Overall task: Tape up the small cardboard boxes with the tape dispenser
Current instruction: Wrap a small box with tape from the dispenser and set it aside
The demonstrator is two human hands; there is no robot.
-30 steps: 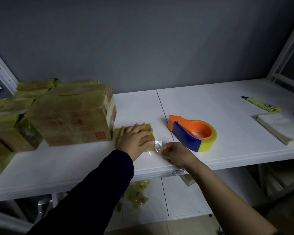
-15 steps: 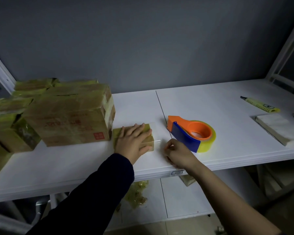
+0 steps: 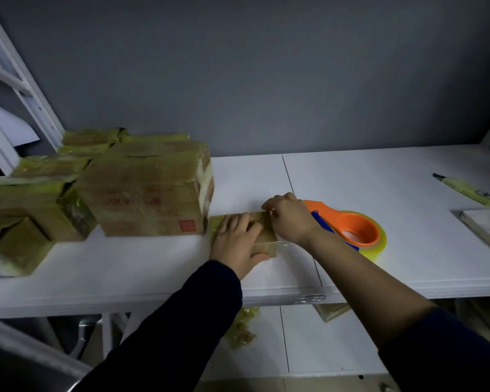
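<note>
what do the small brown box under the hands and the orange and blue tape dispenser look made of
The small brown box looks like cardboard: dull brown faces, folded edges, glossy tape bands. The orange and blue tape dispenser looks like smooth moulded plastic, evenly coloured; its yellowish roll is probably clear tape.

Plain dark navy left sleeve (image 3: 181, 321), long, ends at the wrist of the left hand (image 3: 238, 241). The right sleeve (image 3: 441, 355), same navy, sits bunched near the elbow. Forearm bare down to the right hand (image 3: 289, 219).
</note>
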